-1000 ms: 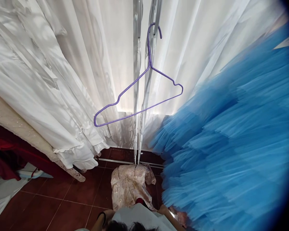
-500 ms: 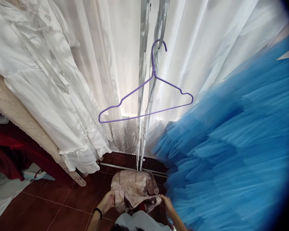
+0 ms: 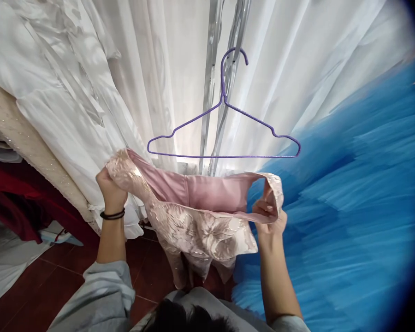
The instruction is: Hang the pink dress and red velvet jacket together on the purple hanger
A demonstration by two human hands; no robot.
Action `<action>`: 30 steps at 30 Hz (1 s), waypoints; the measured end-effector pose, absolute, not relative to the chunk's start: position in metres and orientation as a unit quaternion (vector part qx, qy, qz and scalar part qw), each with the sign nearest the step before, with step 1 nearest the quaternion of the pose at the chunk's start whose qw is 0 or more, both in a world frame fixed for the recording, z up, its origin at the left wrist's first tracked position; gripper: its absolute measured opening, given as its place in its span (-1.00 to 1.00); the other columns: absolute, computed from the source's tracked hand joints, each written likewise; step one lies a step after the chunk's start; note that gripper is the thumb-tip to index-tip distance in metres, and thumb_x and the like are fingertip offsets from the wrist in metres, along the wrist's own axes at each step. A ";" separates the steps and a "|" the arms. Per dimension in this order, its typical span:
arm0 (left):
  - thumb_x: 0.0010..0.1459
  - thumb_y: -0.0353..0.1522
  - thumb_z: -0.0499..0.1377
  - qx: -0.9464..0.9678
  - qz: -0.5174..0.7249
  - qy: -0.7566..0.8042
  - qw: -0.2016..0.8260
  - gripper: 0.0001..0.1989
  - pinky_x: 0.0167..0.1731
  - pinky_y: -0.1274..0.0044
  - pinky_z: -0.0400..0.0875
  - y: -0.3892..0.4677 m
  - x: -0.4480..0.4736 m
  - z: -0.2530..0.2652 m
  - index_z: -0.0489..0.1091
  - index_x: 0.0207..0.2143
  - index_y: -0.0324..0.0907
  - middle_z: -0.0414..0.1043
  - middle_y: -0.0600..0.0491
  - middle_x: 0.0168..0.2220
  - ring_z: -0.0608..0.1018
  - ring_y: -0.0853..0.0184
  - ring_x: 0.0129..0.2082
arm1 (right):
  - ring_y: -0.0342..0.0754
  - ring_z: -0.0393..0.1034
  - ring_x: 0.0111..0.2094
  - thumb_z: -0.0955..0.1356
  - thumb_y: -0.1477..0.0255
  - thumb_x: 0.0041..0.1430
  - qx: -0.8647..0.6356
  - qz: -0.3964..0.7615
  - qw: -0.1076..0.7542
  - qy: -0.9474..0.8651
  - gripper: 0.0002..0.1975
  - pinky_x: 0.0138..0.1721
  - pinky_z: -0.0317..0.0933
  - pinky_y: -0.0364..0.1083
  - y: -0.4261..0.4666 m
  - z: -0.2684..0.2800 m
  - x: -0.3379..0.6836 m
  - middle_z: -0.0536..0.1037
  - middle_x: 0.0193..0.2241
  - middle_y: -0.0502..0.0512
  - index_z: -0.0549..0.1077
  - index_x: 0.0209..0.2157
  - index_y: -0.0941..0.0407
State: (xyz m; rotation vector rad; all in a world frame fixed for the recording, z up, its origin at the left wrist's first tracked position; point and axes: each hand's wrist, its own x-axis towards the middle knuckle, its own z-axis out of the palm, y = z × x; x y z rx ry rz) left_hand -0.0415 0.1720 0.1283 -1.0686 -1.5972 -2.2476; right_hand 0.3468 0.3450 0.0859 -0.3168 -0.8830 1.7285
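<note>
Stretched between my two hands is a pink brocade dress point(image 3: 200, 230) with gold-toned patterning, its neckline spread wide and its smooth pink lining showing. My left hand point(image 3: 112, 189), with a dark band at the wrist, is closed on the dress's left shoulder. On the other side my right hand point(image 3: 271, 219) is closed round the right shoulder strap, some fingers showing through the armhole. Just above and beyond the neckline hangs a purple hanger point(image 3: 224, 99), bare, its hook over a metal rail. The lower part of the dress is partly hidden beneath its bodice.
White dresses point(image 3: 62, 115) hang at the left, beside a beige sparkly garment point(image 3: 38, 152) and dark red cloth point(image 3: 10, 203). A large blue tulle dress point(image 3: 349, 207) fills the right side. Metal rails point(image 3: 210, 78) stand before a white curtain point(image 3: 180, 69). The floor point(image 3: 145, 267) has dark red tiles.
Both hands have risen from low near my body toward the hanger, lifting the dress. They have moved farther apart, and the neckline has opened out from a bunched shape.
</note>
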 end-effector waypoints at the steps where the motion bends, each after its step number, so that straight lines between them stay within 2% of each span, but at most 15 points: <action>1: -0.06 -0.25 0.38 -0.351 -0.782 -0.505 0.099 -0.61 0.01 0.39 0.51 0.180 -0.045 0.137 0.55 -0.15 -0.21 0.59 -0.04 -0.09 0.60 0.24 -0.09 | -0.29 0.07 -0.69 0.44 0.53 -0.24 -0.128 0.738 0.538 -0.385 -0.64 -0.74 0.04 -0.29 0.335 0.095 0.338 0.52 -0.52 -0.14 0.53 -0.29 -0.05; 3: -0.14 -0.31 0.44 -0.353 -0.804 -0.470 0.091 -0.56 0.04 0.39 0.49 0.195 -0.050 0.146 0.56 -0.16 -0.26 0.59 -0.06 -0.10 0.61 0.26 -0.12 | -0.30 0.05 -0.70 0.45 0.53 -0.28 -0.128 0.756 0.512 -0.388 -0.63 -0.73 0.08 -0.30 0.320 0.104 0.323 0.50 -0.54 -0.13 0.55 -0.31 -0.02; 5: -0.23 -0.35 0.48 -0.377 -0.794 -0.474 0.061 -0.53 0.02 0.39 0.50 0.205 -0.053 0.150 0.57 -0.19 -0.28 0.61 -0.06 -0.15 0.62 0.25 -0.16 | -0.30 0.13 -0.67 0.47 0.54 -0.30 -0.133 0.767 0.508 -0.369 -0.61 -0.67 0.19 -0.31 0.314 0.105 0.312 0.53 -0.48 -0.11 0.57 -0.30 0.00; 10: -0.24 -0.30 0.49 -0.444 -0.751 -0.489 -0.001 -0.51 0.02 0.40 0.50 0.218 -0.038 0.172 0.59 -0.18 -0.24 0.61 -0.04 -0.18 0.61 0.20 -0.11 | -0.32 0.28 -0.62 0.54 0.58 -0.40 -0.147 0.778 0.556 -0.253 -0.65 -0.62 0.27 -0.37 0.332 0.088 0.309 0.51 -0.56 -0.19 0.54 -0.46 0.01; 14: -0.30 -0.27 0.49 -0.478 -0.690 -0.544 0.015 -0.54 -0.08 0.41 0.52 0.227 -0.007 0.200 0.59 -0.28 -0.28 0.61 -0.03 -0.29 0.61 0.15 -0.17 | -0.12 0.52 -0.43 0.57 0.37 -0.24 -0.187 0.728 0.550 -0.364 -0.64 -0.67 0.28 -0.28 0.350 0.079 0.326 0.62 -0.39 -0.06 0.57 -0.28 -0.04; 16: -0.29 -0.27 0.47 -0.474 -0.683 -0.556 0.015 -0.60 -0.19 0.44 0.53 0.232 0.005 0.206 0.58 -0.36 -0.29 0.58 -0.01 -0.39 0.60 0.17 -0.25 | 0.00 0.55 -0.39 0.56 0.28 -0.20 -0.224 0.669 0.559 -0.435 -0.62 -0.66 0.32 -0.19 0.357 0.080 0.337 0.64 -0.35 0.07 0.58 -0.26 0.03; 19: -0.21 -0.27 0.40 -0.457 -0.685 -0.566 0.024 -0.74 -0.38 0.53 0.47 0.236 0.011 0.206 0.54 -0.49 -0.29 0.50 0.06 -0.53 0.56 0.27 -0.41 | 0.02 0.55 -0.39 0.58 0.27 -0.27 -0.270 0.565 0.641 -0.444 -0.63 -0.51 0.42 -0.13 0.370 0.087 0.354 0.64 -0.39 0.14 0.59 -0.36 0.14; 22: -0.18 -0.29 0.36 -0.444 -0.680 -0.578 0.083 -0.80 -0.53 0.61 0.34 0.235 0.007 0.205 0.50 -0.60 -0.27 0.40 0.11 -0.63 0.45 0.38 -0.53 | -0.03 0.55 -0.33 0.58 0.27 -0.30 -0.283 0.527 0.699 -0.392 -0.58 -0.41 0.43 -0.16 0.390 0.097 0.368 0.64 -0.34 0.12 0.60 -0.32 0.14; 26: -0.22 -0.31 0.37 -0.435 -0.674 -0.581 0.135 -0.80 -0.58 0.63 0.28 0.237 0.001 0.208 0.52 -0.60 -0.28 0.39 0.09 -0.66 0.41 0.40 -0.55 | -0.05 0.54 -0.14 0.57 0.23 -0.27 -0.257 0.541 0.710 -0.370 -0.53 -0.19 0.44 -0.15 0.423 0.116 0.377 0.62 -0.16 0.14 0.59 -0.25 0.12; 30: -0.24 -0.31 0.36 -0.434 -0.670 -0.589 0.125 -0.79 -0.59 0.63 0.27 0.243 -0.002 0.206 0.54 -0.58 -0.31 0.47 0.07 -0.61 0.39 0.43 -0.57 | -0.02 0.53 -0.13 0.54 0.20 -0.18 -0.223 0.501 0.699 -0.458 -0.57 -0.08 0.43 -0.08 0.455 0.137 0.375 0.62 -0.16 0.14 0.56 -0.25 0.11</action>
